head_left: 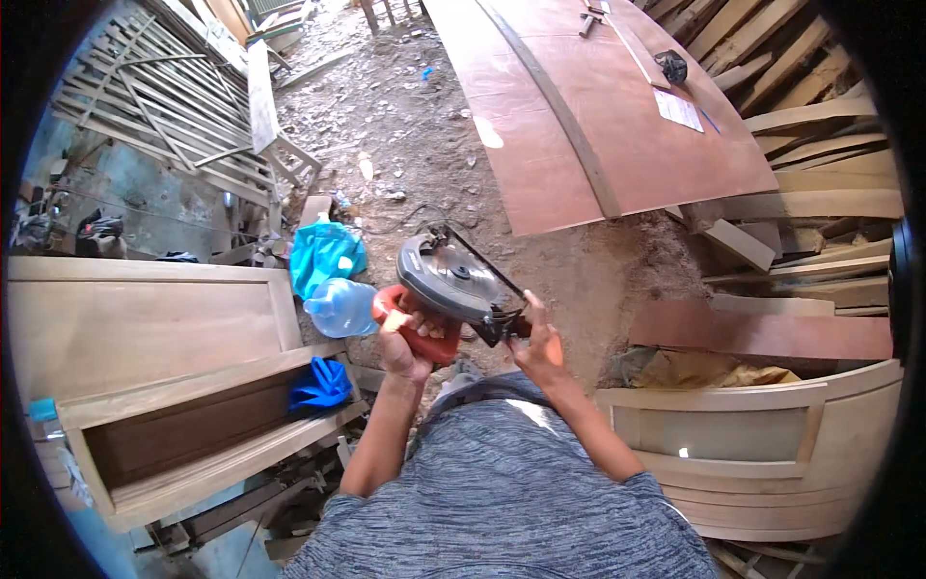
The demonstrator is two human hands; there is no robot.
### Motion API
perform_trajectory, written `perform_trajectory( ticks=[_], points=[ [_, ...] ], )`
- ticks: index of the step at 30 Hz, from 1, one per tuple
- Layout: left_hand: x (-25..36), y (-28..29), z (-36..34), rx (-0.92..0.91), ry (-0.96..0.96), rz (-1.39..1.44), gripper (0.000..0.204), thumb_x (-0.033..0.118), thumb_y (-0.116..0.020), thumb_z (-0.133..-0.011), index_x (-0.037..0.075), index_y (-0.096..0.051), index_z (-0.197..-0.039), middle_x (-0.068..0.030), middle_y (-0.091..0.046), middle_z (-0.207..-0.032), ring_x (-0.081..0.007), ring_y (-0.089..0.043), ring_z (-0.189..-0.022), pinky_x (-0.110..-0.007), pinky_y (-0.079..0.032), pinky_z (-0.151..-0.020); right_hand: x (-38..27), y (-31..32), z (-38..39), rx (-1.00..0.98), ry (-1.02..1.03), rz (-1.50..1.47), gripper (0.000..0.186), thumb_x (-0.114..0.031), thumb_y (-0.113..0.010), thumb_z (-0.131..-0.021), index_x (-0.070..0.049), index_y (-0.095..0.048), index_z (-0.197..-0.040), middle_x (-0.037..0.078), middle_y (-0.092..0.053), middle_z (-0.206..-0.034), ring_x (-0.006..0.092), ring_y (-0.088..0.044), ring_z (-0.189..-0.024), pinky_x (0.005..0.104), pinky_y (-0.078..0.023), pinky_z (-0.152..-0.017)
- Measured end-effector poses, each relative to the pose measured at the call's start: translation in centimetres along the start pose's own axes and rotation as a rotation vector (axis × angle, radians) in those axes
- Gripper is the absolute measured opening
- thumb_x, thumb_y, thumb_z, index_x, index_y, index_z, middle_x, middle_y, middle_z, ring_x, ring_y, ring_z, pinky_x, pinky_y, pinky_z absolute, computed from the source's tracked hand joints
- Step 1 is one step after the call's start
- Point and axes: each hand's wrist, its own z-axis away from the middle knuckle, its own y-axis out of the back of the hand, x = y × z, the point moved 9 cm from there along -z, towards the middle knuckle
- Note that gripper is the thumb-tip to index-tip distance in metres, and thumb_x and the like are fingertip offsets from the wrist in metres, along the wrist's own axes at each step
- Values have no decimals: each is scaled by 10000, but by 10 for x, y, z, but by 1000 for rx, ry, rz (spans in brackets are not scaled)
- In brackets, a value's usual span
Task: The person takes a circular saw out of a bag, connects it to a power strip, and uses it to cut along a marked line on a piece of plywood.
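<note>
A circular saw with a grey blade guard and an orange-red body is held up in front of my waist. The round blade faces upward, and the long dark edge of its base plate slants along the far right side. My left hand is closed round the orange-red handle, fingers curled through it. On the other side, my right hand grips the saw's right end near the base plate, its thumb and fingers round the edge. Part of the orange body shows beneath that hand.
A wide reddish plywood sheet lies ahead, with a wooden strip across it. A clear blue plastic bottle and a turquoise bag are left of the saw. Wooden panels stand left; stacked planks fill the right.
</note>
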Motion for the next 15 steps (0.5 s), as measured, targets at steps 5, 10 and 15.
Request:
perform_trajectory(
  ticks=[5,10,15],
  points=[
    [7,-14,-24,-48,54,-33,327,155,-558,-854,160,-543,-1180,60,-454,-736,-102,-485,-627,-291,-471,-600,25,-17,-11,3,-104,-4,935,-33,-821,-801,-62,-256,-1545,190,-756,-1028,314,-759,-960,432,-586,-837],
    [9,-25,-79,117,81,-157,526,63,-556,-780,126,-541,-1302,15,-469,-692,-137,-471,-537,-335,-474,-562,41,-36,-36,-25,-273,-128,1050,-63,-835,-779,-38,-166,-1588,317,-624,-1301,458,-643,-1185,488,-532,-968],
    [5,-42,-149,-18,134,-281,534,85,-555,-813,142,-508,-1342,11,-482,-702,-143,-505,-555,-339,-474,-550,75,-49,-80,-1,-293,-108,1158,-209,-900,-770,-5,-117,-1598,272,-682,-1206,400,-690,-1114,461,-547,-950]
  ],
)
